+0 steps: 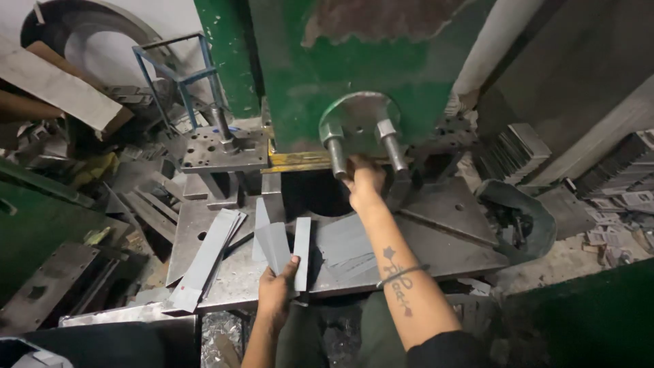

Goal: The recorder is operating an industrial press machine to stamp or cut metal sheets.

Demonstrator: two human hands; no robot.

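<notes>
My left hand (276, 289) grips a fan of several flat grey metal strips (281, 244) above the near edge of the steel press table (449, 238). My right hand (364, 182) reaches forward under the green press (354, 61), between two hanging steel bolts (336, 153), fingers closed at the dark die opening (317, 194); what it holds is hidden. More grey strips (344, 245) lie flat on the table beside my right forearm.
A stack of long grey strips (204, 259) leans at the table's left. A drilled steel die block (225, 150) sits at back left by a blue frame (178, 75). Piles of stamped metal parts (613, 177) fill the right. Scrap metal lies left.
</notes>
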